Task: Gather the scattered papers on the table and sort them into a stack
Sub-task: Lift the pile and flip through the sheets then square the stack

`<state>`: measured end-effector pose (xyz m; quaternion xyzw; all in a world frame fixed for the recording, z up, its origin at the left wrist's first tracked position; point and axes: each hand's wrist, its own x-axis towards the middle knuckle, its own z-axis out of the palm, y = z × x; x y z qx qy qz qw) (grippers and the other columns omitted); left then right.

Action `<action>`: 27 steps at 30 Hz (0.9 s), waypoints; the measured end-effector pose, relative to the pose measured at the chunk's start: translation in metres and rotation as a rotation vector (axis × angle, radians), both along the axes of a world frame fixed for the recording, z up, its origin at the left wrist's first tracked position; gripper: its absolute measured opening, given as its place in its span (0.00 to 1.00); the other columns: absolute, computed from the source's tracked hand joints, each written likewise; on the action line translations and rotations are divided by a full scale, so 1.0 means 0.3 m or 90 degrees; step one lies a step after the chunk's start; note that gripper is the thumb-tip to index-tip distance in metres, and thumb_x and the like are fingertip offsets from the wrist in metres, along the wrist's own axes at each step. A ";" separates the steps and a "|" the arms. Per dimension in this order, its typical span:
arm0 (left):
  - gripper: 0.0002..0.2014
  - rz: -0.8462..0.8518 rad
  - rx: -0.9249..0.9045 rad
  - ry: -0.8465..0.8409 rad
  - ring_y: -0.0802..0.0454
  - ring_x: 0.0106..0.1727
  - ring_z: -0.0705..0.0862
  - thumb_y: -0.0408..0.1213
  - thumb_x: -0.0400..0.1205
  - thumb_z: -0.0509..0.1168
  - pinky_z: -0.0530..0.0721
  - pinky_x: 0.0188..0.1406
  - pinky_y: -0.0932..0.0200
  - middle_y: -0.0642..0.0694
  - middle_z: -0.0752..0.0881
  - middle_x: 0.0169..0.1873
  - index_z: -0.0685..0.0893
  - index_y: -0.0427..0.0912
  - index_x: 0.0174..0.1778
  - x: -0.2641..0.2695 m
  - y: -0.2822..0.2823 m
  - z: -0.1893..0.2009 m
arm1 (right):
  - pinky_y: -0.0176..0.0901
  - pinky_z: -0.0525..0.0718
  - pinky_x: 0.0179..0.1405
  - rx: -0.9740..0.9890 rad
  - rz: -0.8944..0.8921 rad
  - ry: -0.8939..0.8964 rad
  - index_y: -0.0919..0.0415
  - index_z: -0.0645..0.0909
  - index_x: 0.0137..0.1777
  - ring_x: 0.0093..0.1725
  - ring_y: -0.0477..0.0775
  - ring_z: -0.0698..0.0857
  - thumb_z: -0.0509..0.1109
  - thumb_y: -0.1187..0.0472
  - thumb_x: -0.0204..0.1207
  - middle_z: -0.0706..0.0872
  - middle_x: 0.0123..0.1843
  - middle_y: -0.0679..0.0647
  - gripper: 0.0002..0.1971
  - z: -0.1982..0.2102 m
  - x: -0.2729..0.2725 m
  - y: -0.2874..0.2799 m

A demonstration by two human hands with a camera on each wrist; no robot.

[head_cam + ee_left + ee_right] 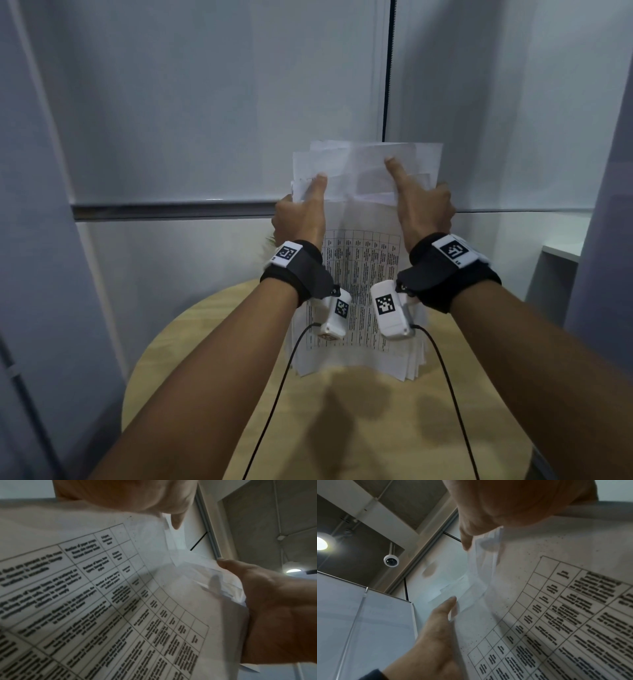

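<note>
A person holds a stack of papers (363, 274) upright, its lower edge resting on a round wooden table (342, 428), toward 12 o'clock from the table's middle. The front sheet carries a printed grid of text, and the sheets' top edges are uneven. The left hand (301, 216) grips the stack at about 10 o'clock, with the thumb pressed on the front sheet and the fingers wrapped behind the edge. The right hand (424, 209) grips it at about 2 o'clock in the same way, thumb stretched up across the front. Both wrists wear black bands with small white cameras and trailing black cables. A pale panelled wall stands behind the table.
</note>
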<state>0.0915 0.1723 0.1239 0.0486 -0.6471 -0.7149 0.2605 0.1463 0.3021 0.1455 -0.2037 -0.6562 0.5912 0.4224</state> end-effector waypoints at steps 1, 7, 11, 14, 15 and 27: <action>0.33 0.009 0.006 0.003 0.44 0.45 0.88 0.74 0.65 0.68 0.87 0.53 0.48 0.48 0.90 0.44 0.89 0.47 0.47 -0.002 0.002 -0.003 | 0.59 0.79 0.68 0.002 0.000 -0.005 0.60 0.69 0.79 0.70 0.66 0.80 0.72 0.22 0.57 0.78 0.75 0.59 0.56 0.002 -0.003 0.001; 0.24 -0.007 0.065 -0.008 0.43 0.42 0.84 0.65 0.72 0.68 0.81 0.46 0.52 0.49 0.84 0.37 0.83 0.45 0.40 0.003 -0.002 0.002 | 0.56 0.84 0.60 -0.020 0.001 -0.029 0.60 0.78 0.67 0.55 0.62 0.82 0.71 0.36 0.63 0.83 0.64 0.58 0.37 0.013 -0.013 0.029; 0.18 -0.006 0.055 0.000 0.43 0.44 0.86 0.58 0.71 0.71 0.80 0.42 0.55 0.50 0.87 0.36 0.86 0.44 0.38 0.000 -0.006 0.008 | 0.59 0.81 0.65 -0.045 0.008 -0.029 0.61 0.72 0.75 0.64 0.65 0.81 0.72 0.24 0.59 0.79 0.71 0.58 0.52 0.012 -0.015 0.024; 0.19 -0.011 0.032 0.015 0.42 0.45 0.85 0.58 0.68 0.75 0.84 0.48 0.52 0.53 0.83 0.34 0.79 0.48 0.32 -0.002 -0.007 -0.003 | 0.57 0.84 0.60 -0.037 -0.010 -0.027 0.58 0.77 0.66 0.58 0.64 0.84 0.74 0.27 0.57 0.83 0.64 0.56 0.44 0.008 -0.017 0.026; 0.20 -0.014 0.025 0.020 0.42 0.45 0.86 0.60 0.67 0.75 0.85 0.49 0.51 0.52 0.84 0.36 0.78 0.48 0.32 -0.006 -0.007 -0.010 | 0.54 0.85 0.56 -0.032 -0.016 -0.023 0.56 0.78 0.59 0.53 0.62 0.85 0.74 0.30 0.58 0.85 0.59 0.55 0.37 0.009 -0.017 0.030; 0.27 -0.087 0.061 0.017 0.44 0.53 0.83 0.65 0.69 0.76 0.81 0.59 0.52 0.48 0.84 0.49 0.80 0.45 0.44 -0.062 -0.028 -0.018 | 0.34 0.75 0.33 0.063 -0.024 0.098 0.61 0.70 0.64 0.39 0.44 0.78 0.67 0.57 0.77 0.75 0.42 0.42 0.18 -0.060 -0.026 0.085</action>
